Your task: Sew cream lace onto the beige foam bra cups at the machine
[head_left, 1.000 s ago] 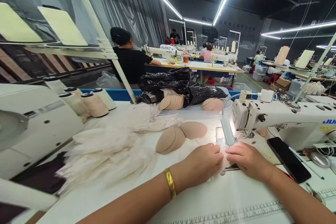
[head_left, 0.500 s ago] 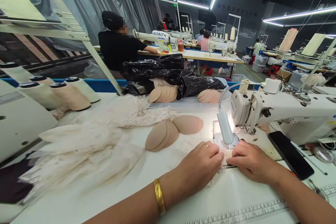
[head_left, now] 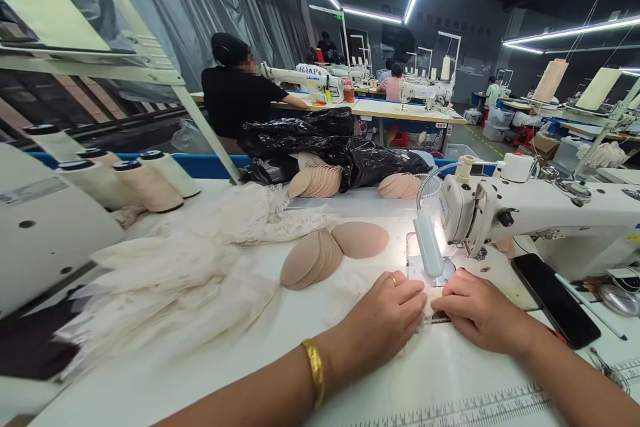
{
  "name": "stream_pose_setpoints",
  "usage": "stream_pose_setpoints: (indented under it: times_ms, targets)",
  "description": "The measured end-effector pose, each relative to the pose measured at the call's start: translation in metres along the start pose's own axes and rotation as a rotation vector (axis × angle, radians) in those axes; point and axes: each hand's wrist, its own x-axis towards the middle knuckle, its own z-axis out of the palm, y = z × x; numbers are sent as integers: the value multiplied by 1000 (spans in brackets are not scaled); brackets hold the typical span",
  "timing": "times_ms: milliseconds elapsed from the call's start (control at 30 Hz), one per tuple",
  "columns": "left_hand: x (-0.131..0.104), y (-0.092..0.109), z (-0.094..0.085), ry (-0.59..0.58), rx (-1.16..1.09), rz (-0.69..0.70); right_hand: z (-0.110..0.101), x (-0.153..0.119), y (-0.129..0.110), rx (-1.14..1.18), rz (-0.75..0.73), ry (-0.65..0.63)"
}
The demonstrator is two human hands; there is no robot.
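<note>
My left hand (head_left: 383,313) has its fingers closed on a sheer pale lace fabric (head_left: 345,290) in front of the sewing machine (head_left: 467,210). Just to the right, my right hand (head_left: 485,310) pinches the same fabric, its fingertips close to the left ones. A small piece of it shows between both hands, beside the presser foot area, which the lamp (head_left: 429,243) partly hides. Left of the machine, a fanned stack of beige oval pads (head_left: 313,259) lies on the white table (head_left: 240,373).
Piled lace fabric (head_left: 185,267) covers the left side, near several thread cones (head_left: 150,180). A black phone (head_left: 555,297) lies right of my right hand. A printed ruler (head_left: 480,407) runs along the front. Black plastic bags (head_left: 370,157) sit behind; a co-worker (head_left: 240,93) sits beyond.
The view has shifted slightly, so the background sits a little lower and further right. Both hands keep nearly the same place and grip at the machine.
</note>
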Motion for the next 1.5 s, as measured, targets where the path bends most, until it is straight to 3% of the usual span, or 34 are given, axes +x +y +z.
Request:
stream_pose_setpoints:
  times_ms: [633, 900, 1067, 1500]
  targets:
    - [28, -34, 12, -11, -20, 139, 14, -4, 13, -128, 133, 86]
    - [44, -41, 4, -73, -49, 189, 15, -3, 16, -161, 151, 152]
    - [51, -48, -1, -134, -93, 217, 14, 0, 14, -164, 182, 112]
    - [57, -48, -3, -117, -55, 92, 18, -3, 20, -165, 164, 139]
